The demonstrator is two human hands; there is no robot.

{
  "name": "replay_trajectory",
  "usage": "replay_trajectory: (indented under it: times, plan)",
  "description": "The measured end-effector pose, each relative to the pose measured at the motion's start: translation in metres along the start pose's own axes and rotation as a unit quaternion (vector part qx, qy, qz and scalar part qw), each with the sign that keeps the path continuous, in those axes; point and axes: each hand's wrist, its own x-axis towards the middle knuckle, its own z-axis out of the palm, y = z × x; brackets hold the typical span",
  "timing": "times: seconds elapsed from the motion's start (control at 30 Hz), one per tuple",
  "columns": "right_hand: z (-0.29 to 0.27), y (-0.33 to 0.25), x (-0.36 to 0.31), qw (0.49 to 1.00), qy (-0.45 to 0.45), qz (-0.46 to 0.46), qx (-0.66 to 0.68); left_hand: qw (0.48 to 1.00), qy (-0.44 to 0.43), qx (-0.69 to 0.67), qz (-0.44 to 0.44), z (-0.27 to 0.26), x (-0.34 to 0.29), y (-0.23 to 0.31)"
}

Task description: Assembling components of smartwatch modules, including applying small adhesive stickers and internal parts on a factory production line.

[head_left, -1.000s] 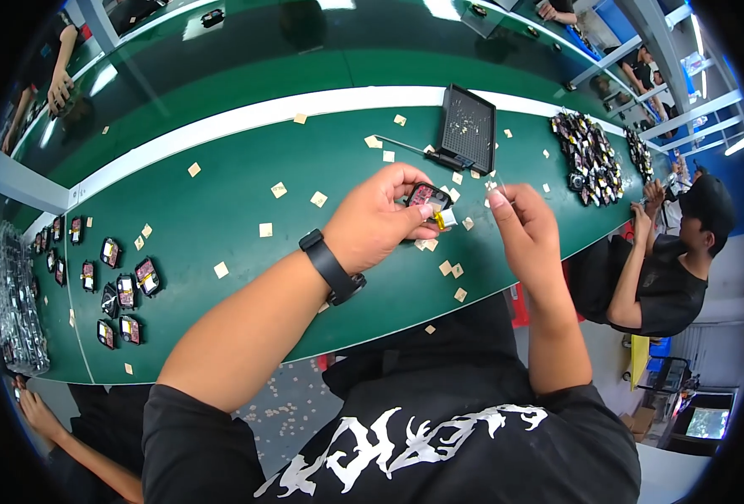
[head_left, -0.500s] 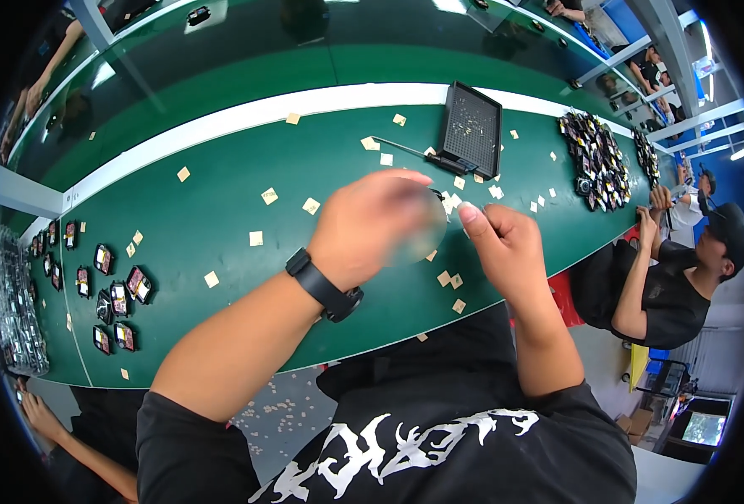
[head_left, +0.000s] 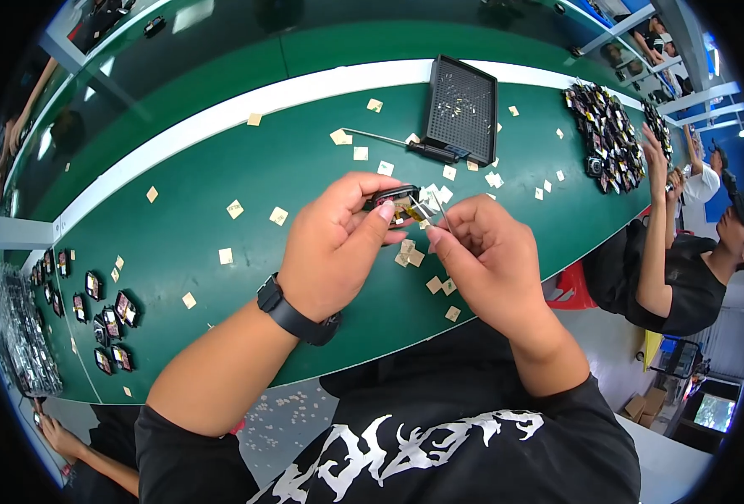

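My left hand [head_left: 338, 239], with a black watch on its wrist, grips a small black electronic device [head_left: 400, 194] above the green table. The device's open side faces right and shows a yellowish part inside. From the right, my right hand [head_left: 491, 256] pinches thin metal tweezers [head_left: 444, 217] between thumb and fingers. Their tips are close to the device's open side; whether they touch it I cannot tell. Beyond my hands lies a screwdriver [head_left: 436, 152] with a black handle, beside a black tray [head_left: 432, 105] holding many tiny pieces.
Small cream paper squares [head_left: 235, 209] are scattered over the green table [head_left: 179, 260]. Several black devices [head_left: 126, 308] stand at the left, near clear plastic trays [head_left: 28, 336]. A dense group of devices [head_left: 603, 139] fills the far right. A co-worker [head_left: 683, 269] sits at the right.
My left hand, blurred before, now holds the device steadily in sight. The tweezers now show in my right hand. The view has shifted slightly, and the co-worker's hand at the right has risen.
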Motion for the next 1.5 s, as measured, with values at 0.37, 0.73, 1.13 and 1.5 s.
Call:
replay_trajectory:
  times: [0.37,0.73,1.13,1.5]
  plan:
    - [0.008,0.007,0.002,0.999,-0.018,0.044,0.001,0.995,0.000,0.098,-0.002,-0.005,-0.003,0.004]
    - [0.012,0.027,0.002,0.964,0.015,-0.022,0.266,0.997,0.004,-0.057,-0.057,-0.007,-0.002,0.009]
    - [0.001,0.011,0.019,0.982,-0.013,-0.164,-0.096,0.999,0.014,-0.049,-0.002,-0.003,-0.003,-0.001]
    - [0.022,0.008,0.017,0.973,-0.033,0.076,0.215,0.998,0.035,0.051,-0.012,-0.004,-0.005,-0.001]
